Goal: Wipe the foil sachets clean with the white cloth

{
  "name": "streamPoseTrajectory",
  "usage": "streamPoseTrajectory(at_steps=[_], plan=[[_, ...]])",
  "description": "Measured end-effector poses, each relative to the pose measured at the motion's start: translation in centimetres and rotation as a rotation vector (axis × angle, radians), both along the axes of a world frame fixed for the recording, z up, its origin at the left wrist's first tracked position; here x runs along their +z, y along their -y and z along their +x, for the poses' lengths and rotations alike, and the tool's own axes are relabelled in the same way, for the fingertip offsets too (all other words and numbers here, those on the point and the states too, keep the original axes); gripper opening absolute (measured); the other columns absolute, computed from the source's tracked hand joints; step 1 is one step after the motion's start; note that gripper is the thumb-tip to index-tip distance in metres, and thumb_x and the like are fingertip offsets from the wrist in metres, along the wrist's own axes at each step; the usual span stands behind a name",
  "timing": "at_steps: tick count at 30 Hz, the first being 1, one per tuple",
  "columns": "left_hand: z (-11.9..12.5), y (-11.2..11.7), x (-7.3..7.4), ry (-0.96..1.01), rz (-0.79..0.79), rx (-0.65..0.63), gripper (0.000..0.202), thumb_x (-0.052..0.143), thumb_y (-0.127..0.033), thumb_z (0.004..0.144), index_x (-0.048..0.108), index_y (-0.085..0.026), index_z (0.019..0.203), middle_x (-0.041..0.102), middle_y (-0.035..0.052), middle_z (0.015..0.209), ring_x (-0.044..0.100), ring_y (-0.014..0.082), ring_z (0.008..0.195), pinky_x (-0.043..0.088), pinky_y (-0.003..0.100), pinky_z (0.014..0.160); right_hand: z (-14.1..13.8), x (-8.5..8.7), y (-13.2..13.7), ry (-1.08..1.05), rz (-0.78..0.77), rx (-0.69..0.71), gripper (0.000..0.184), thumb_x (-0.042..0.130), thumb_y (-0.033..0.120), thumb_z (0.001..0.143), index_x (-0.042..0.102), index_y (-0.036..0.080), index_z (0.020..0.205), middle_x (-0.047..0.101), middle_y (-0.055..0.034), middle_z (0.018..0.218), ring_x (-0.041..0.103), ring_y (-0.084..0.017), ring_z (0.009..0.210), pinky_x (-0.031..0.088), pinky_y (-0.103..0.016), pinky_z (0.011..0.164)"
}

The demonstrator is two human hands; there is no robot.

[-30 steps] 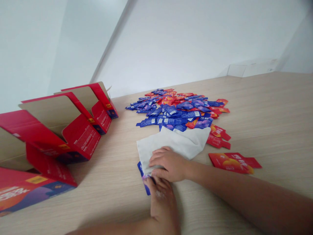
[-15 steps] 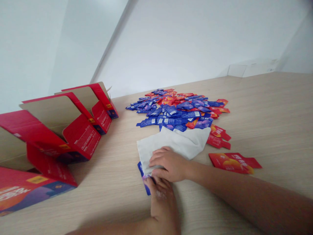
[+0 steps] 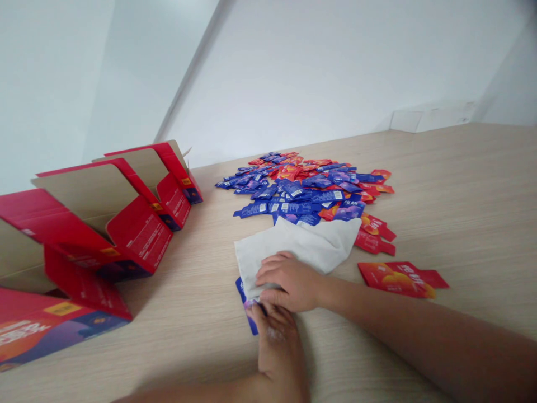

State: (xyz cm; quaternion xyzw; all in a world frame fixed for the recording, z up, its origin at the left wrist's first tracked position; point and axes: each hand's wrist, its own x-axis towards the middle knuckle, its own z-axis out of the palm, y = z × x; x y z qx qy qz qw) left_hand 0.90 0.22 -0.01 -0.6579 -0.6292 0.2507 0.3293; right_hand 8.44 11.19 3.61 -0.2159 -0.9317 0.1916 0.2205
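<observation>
On the pale wood worktop point(image 3: 423, 358), the right hand point(image 3: 291, 282) curls closed over a white cloth point(image 3: 289, 252), the left hand point(image 3: 277, 341) pinches a blue sachet point(image 3: 250, 322) at the cloth's edge, a heap of blue and red sachets point(image 3: 304, 190) lies just beyond, and red cartons point(image 3: 138, 235) stand toward the left edge.

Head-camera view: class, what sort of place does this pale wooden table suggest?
Probably a small packing workspace: a heap of glossy blue and red sachets lies on a pale wood-grain table, beside partly folded red cardboard boxes with tan insides.
</observation>
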Motion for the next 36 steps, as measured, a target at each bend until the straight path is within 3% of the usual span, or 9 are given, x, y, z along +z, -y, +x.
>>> streamPoseTrajectory(at_steps=[7,14,24,36], plan=[[-0.9,0.2,0.7,-0.041,-0.002,-0.100,0.042,0.037,-0.005,0.082,0.063,0.001,0.114,0.068,0.0258,0.109,0.068,0.0316,0.096,0.049,0.047,0.095,0.0,0.1,0.0,0.003,0.003,0.005,0.031,0.050,0.042,0.091,0.067,0.022,0.107,0.068,-0.0046,0.110,0.055,-0.021,0.110,0.029,-0.040,0.098],[-0.2,0.0,1.6,-0.032,-0.052,-0.018,0.042,0.037,-0.004,0.081,0.062,0.001,0.116,0.066,0.0272,0.110,0.067,0.0314,0.097,0.050,0.045,0.095,0.0,0.0,0.0,0.015,0.005,0.001,0.030,0.051,0.041,0.091,0.068,0.022,0.106,0.069,-0.0033,0.110,0.055,-0.020,0.110,0.029,-0.039,0.099],[-0.9,0.2,0.7,-0.064,0.013,-0.113,0.042,0.037,-0.006,0.081,0.065,-0.001,0.112,0.069,0.0250,0.106,0.069,0.0310,0.092,0.050,0.046,0.093,0.0,-0.1,0.0,0.000,-0.003,-0.001,0.030,0.051,0.042,0.090,0.068,0.022,0.106,0.069,-0.0033,0.110,0.055,-0.020,0.109,0.028,-0.040,0.100],[-0.9,0.0,0.4,-0.028,0.012,-0.091,0.041,0.038,-0.006,0.082,0.063,0.000,0.114,0.068,0.0256,0.108,0.068,0.0302,0.095,0.049,0.046,0.096,0.0,0.0,0.0,-0.008,0.002,0.003,0.030,0.051,0.041,0.090,0.068,0.022,0.106,0.069,-0.0049,0.110,0.056,-0.022,0.109,0.029,-0.040,0.099]])
